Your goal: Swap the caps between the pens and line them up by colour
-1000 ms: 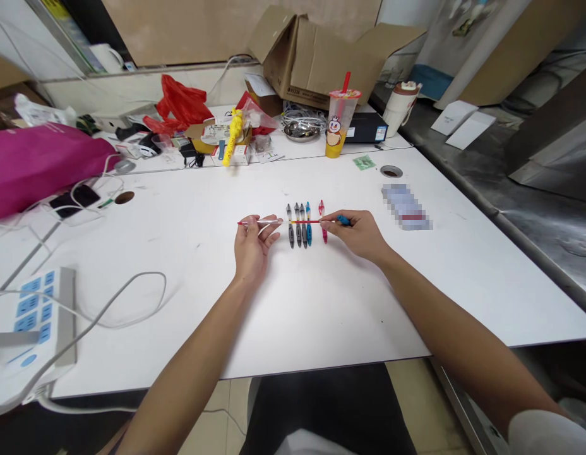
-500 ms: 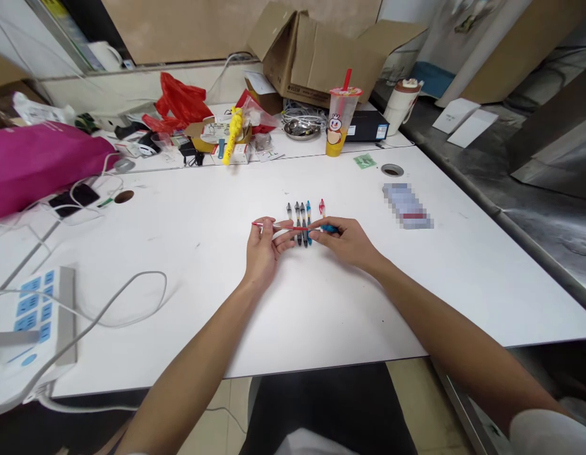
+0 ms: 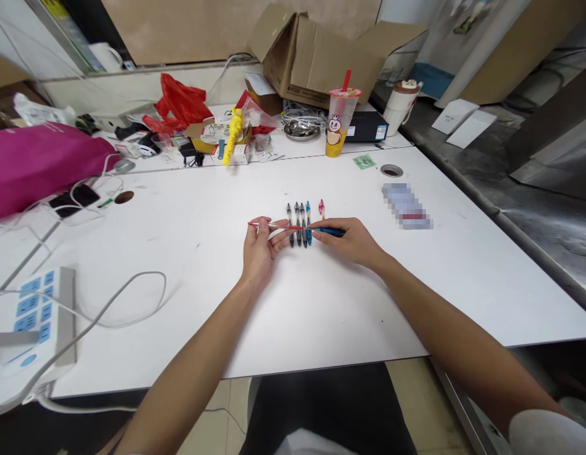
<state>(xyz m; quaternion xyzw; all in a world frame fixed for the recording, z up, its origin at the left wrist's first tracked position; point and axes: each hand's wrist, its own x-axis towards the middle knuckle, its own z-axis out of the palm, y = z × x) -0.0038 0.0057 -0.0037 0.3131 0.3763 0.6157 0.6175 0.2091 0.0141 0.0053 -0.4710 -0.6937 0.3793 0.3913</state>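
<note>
My left hand (image 3: 257, 253) pinches a thin red pen refill (image 3: 276, 225) between thumb and finger, its other fingers loosely spread. The refill lies nearly level and points toward my right hand (image 3: 352, 241), which is closed on a blue pen barrel (image 3: 331, 232). The two meet or nearly meet in front of the row; whether the refill enters the barrel I cannot tell. Behind and between my hands lie several dark pens (image 3: 299, 215) and a blue pen (image 3: 309, 212), side by side. Right of them is a red-topped pen part (image 3: 321, 207), partly hidden by my right hand.
A cup with a red straw (image 3: 338, 126) stands at the back, near an open cardboard box (image 3: 316, 57). On the right lie a tape roll (image 3: 392, 170) and a blurred-out flat object (image 3: 406, 205). A power strip (image 3: 37, 316) with cables sits at left.
My left hand has shifted slightly left with the refill. More of the blue barrel shows in my right hand, lined up with the refill.
</note>
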